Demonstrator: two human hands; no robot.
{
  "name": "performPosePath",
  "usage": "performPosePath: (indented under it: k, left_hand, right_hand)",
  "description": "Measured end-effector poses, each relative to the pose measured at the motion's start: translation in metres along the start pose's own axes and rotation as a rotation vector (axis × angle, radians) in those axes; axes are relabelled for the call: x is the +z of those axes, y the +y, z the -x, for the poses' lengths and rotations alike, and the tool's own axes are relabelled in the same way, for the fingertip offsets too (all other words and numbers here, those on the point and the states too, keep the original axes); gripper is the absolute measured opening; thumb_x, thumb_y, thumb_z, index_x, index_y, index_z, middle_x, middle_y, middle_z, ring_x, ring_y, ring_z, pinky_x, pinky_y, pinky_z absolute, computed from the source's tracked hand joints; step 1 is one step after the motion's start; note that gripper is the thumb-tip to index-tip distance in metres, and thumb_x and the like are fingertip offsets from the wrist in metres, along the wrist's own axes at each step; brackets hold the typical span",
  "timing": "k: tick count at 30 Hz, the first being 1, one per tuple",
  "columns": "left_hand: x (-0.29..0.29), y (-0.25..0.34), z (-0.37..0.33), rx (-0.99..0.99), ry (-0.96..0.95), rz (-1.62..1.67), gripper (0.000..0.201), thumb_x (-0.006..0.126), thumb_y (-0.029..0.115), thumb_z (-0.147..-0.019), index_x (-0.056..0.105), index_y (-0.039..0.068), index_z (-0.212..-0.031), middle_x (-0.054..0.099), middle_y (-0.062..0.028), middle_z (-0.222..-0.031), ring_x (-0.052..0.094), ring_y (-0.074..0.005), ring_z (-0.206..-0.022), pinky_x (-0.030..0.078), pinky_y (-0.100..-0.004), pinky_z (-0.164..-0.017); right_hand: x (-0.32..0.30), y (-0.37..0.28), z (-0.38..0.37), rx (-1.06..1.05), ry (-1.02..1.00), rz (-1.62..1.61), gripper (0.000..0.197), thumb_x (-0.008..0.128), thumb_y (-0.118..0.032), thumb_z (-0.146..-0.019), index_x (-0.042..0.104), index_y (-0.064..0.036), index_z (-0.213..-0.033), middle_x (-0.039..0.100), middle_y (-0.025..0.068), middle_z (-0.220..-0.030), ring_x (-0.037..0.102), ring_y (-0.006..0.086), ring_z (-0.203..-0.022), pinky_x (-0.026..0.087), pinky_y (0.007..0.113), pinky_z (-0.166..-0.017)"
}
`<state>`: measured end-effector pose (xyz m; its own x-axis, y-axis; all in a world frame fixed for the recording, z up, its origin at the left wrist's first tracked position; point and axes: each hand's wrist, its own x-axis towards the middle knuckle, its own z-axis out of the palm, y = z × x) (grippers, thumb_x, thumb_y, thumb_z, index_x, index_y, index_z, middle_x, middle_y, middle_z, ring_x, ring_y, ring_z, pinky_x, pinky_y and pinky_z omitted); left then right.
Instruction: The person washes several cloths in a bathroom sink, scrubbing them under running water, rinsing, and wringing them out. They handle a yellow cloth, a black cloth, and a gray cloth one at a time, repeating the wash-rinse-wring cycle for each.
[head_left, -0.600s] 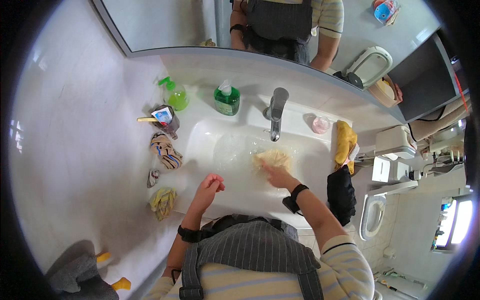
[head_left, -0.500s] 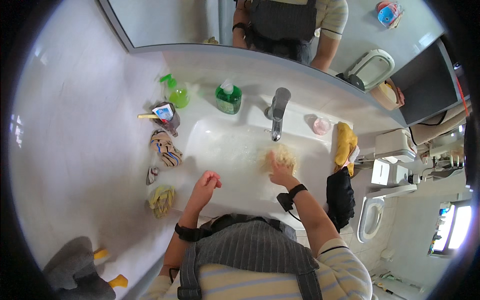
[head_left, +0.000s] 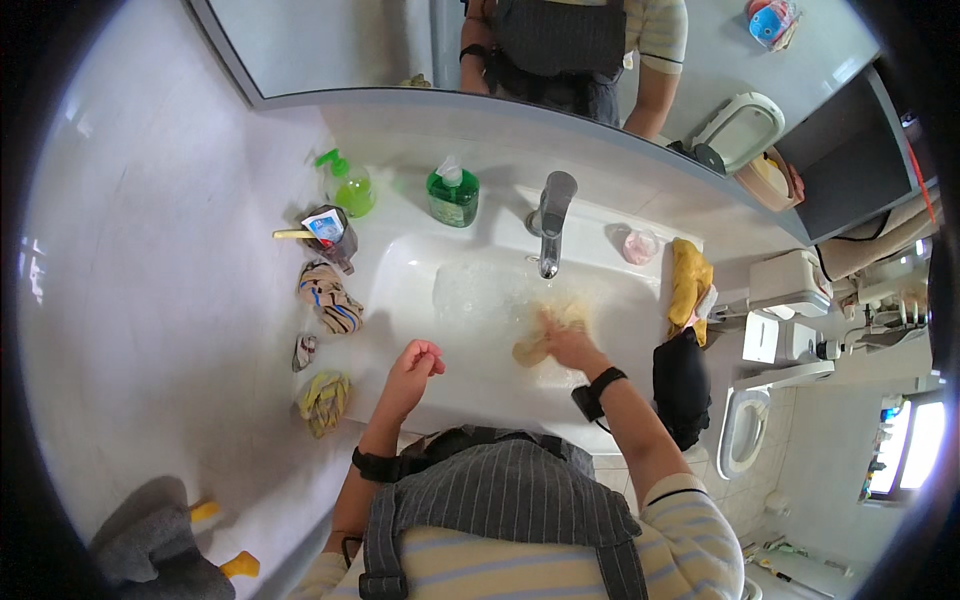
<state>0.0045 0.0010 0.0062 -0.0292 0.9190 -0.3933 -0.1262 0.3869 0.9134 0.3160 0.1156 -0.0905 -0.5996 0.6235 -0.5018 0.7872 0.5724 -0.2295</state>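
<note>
Cream cloth (head_left: 532, 351) in a sink (head_left: 640, 305), against the right hand (head_left: 574, 347)
Whether its fingers grip, I cannot tell; left of them, the left hand (head_left: 408, 380) curls its fingers narrowly.

A bathroom: washbasin (head_left: 400, 305), mirror (head_left: 340, 50), seemingly a toilet (head_left: 729, 442).

Dark-green pump bottle (head_left: 453, 203) set along the back ledge; lighter green pump bottle (head_left: 354, 195) parked to its left. Tube (head_left: 323, 226) held in a dark cup (head_left: 345, 250) below that. Down the left edge, striped cloth (head_left: 332, 303), small crumpled cloth (head_left: 304, 353) and yellow-green cloth (head_left: 325, 402) are lined up, bunched. On the right, pinkish round item (head_left: 640, 247) is placed near yellow cloth (head_left: 690, 285); black cloth (head_left: 682, 390) is laid just below. Toilet (head_left: 730, 440) seen beyond.
</note>
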Motion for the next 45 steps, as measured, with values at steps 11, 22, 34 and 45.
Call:
performPosePath:
  k: [11,22,34,45]
  left_hand:
    - [-0.003,-0.002,0.008,-0.03,0.042,-0.028,0.013,0.042,0.011,-0.092,0.052,0.004,-0.096,0.058,-0.0049,-0.082,0.054,-0.0126,-0.077,0.044,-0.0265,-0.075]
    - [-0.003,-0.008,0.007,-0.044,0.012,-0.03,0.013,0.043,0.012,-0.092,0.052,0.005,-0.096,0.058,-0.005,-0.082,0.056,-0.0134,-0.078,0.045,-0.0277,-0.076]
    - [0.001,-0.002,0.007,-0.046,-0.006,-0.007,0.014,0.043,0.012,-0.091,0.053,0.004,-0.096,0.058,-0.0055,-0.082,0.056,-0.0131,-0.078,0.046,-0.0275,-0.075]
    - [0.008,0.011,0.008,-0.055,-0.012,0.066,0.014,0.043,0.013,-0.091,0.053,0.004,-0.096,0.058,-0.0053,-0.082,0.056,-0.0134,-0.079,0.046,-0.0282,-0.076]
  right_hand:
    - [-0.014,0.003,0.016,0.173,-0.005,-0.1,0.089,0.062,-0.023,-0.077,0.006,-0.0172,-0.146,0.056,0.0197,-0.114,0.051,0.0331,-0.111,0.017,0.058,-0.105]
    - [-0.032,-0.019,0.019,-0.057,-0.122,0.051,0.095,0.063,-0.023,-0.076,-0.002,-0.0165,-0.146,0.056,0.0192,-0.119,0.048,0.0313,-0.118,0.015,0.048,-0.109]
    - [0.0,0.0,0.003,-0.286,0.066,-0.079,0.086,0.052,-0.018,-0.081,-0.006,-0.0108,-0.145,0.063,0.0202,-0.097,0.059,0.0345,-0.096,0.032,0.049,-0.099]
    - [-0.013,0.012,0.036,0.193,0.071,-0.222,0.101,0.068,-0.036,-0.074,-0.001,-0.0141,-0.145,0.055,0.0201,-0.119,0.047,0.0399,-0.116,0.021,0.055,-0.105]
